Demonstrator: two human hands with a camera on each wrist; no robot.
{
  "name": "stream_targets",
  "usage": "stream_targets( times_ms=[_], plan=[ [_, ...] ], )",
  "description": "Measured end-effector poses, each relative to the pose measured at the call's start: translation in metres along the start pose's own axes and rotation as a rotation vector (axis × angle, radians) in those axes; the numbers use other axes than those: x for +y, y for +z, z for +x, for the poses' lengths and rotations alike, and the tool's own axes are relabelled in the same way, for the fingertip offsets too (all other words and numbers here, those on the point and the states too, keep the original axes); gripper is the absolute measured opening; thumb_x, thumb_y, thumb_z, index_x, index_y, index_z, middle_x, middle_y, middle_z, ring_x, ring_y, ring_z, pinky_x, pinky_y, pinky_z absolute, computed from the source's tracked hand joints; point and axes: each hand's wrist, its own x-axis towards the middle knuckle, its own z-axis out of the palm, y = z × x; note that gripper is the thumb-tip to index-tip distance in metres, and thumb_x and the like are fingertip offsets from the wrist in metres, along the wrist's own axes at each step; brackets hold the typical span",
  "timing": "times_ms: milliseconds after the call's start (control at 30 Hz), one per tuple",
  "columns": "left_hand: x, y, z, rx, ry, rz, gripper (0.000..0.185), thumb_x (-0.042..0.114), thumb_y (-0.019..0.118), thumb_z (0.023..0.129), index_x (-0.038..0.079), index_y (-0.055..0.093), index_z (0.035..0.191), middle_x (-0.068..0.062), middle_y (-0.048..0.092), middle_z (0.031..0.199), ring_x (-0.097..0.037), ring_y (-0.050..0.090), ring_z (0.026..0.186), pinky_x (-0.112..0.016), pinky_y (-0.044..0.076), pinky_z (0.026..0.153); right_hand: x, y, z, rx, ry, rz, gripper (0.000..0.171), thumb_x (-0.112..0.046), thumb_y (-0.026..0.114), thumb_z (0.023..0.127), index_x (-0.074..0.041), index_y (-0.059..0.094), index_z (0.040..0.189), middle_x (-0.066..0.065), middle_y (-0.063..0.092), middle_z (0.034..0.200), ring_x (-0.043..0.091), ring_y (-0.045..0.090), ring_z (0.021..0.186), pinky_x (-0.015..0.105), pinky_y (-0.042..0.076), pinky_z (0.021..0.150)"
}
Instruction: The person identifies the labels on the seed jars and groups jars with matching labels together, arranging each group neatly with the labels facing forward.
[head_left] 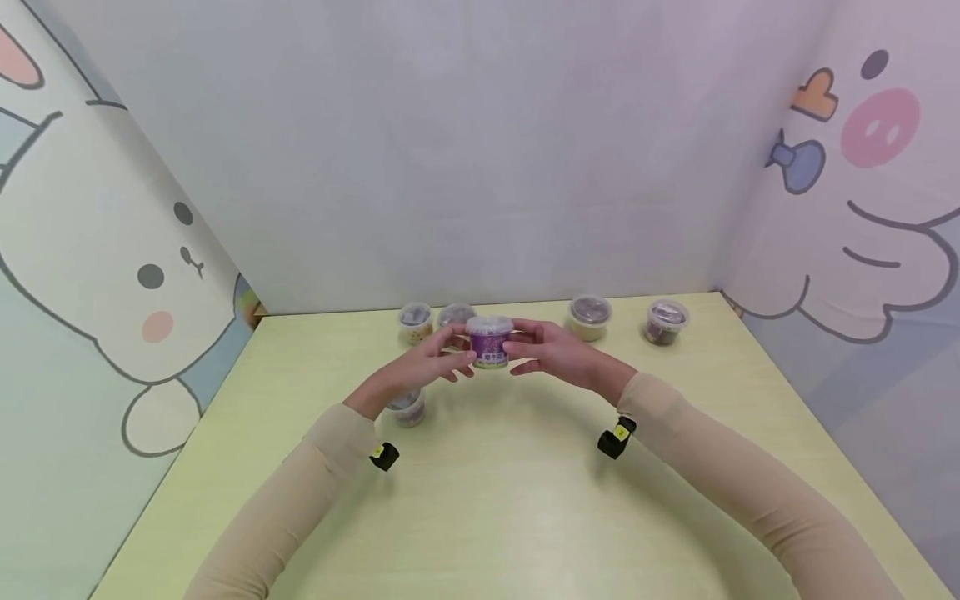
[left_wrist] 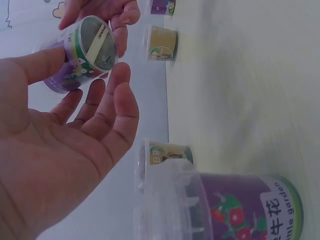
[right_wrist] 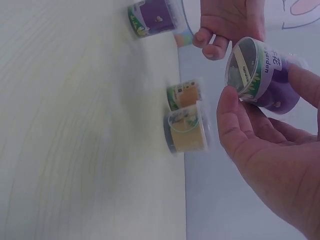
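Observation:
Both hands hold a lidded plastic cup [head_left: 491, 343] with a purple label, up above the far part of the table. My left hand [head_left: 426, 363] grips its left side between thumb and fingers. From the right, my right hand [head_left: 561, 358] pinches it, thumb on the near face and fingers behind. In the left wrist view the underside of the cup [left_wrist: 97, 45] shows dark, with a pale strip across it. Another purple-labelled cup [head_left: 408, 410] stands on the table beside my left wrist, partly hidden by the forearm.
Along the table's back edge stand several more lidded cups: two at the left [head_left: 415, 325], one right of centre [head_left: 590, 318] and one farther right [head_left: 666, 323]. A pale curtain [head_left: 480, 167] hangs behind the table, with cartoon-printed cloth at both sides.

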Motion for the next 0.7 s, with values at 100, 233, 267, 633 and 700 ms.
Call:
stream_targets(
  times_ms=[100,233,267,633,700],
  plan=[
    [0.002,-0.005,-0.003,-0.005,0.013,0.032,0.048,0.03,0.058,0.104,0.009,0.042,0.145,-0.014,0.054,0.134,-0.03,0.061,0.114,-0.061,0.047,0.098,-0.001,0.005,0.001,-0.004,-0.006,-0.023,0.068,-0.019,0.062,0.103,-0.002,0.026,0.158,0.02,0.047,0.15,0.033,0.054,0.131,0.048,0.05,0.101],
    [0.002,-0.011,-0.008,-0.006,0.04,0.093,0.043,0.027,0.061,0.103,0.007,0.048,0.139,-0.011,0.056,0.13,-0.027,0.057,0.115,-0.057,0.047,0.1,0.002,0.011,0.004,-0.008,-0.025,-0.065,0.07,-0.021,0.065,0.102,-0.004,0.027,0.159,0.018,0.05,0.148,0.032,0.057,0.127,0.046,0.052,0.098],
    [0.002,-0.012,-0.009,-0.007,0.047,0.115,0.043,0.026,0.062,0.103,0.007,0.049,0.139,-0.01,0.057,0.129,-0.027,0.057,0.114,-0.054,0.048,0.099,0.003,0.012,0.005,-0.012,-0.03,-0.079,0.071,-0.022,0.066,0.101,-0.005,0.027,0.159,0.018,0.05,0.147,0.031,0.057,0.127,0.045,0.053,0.097],
    [-0.006,-0.021,-0.027,0.033,0.129,0.321,0.039,0.024,0.069,0.099,0.009,0.058,0.133,-0.005,0.06,0.126,-0.033,0.053,0.119,-0.051,0.046,0.096,0.015,0.027,0.018,-0.043,-0.109,-0.206,0.068,-0.014,0.067,0.1,-0.011,0.032,0.158,0.017,0.054,0.142,0.031,0.061,0.121,0.045,0.055,0.094],
    [-0.01,-0.021,-0.029,0.037,0.161,0.349,0.037,0.022,0.071,0.097,0.01,0.06,0.13,-0.003,0.061,0.124,-0.032,0.054,0.119,-0.054,0.045,0.099,0.017,0.031,0.021,-0.042,-0.121,-0.251,0.069,-0.012,0.068,0.099,-0.013,0.033,0.158,0.015,0.055,0.14,0.03,0.06,0.121,0.043,0.054,0.094]
  ],
)
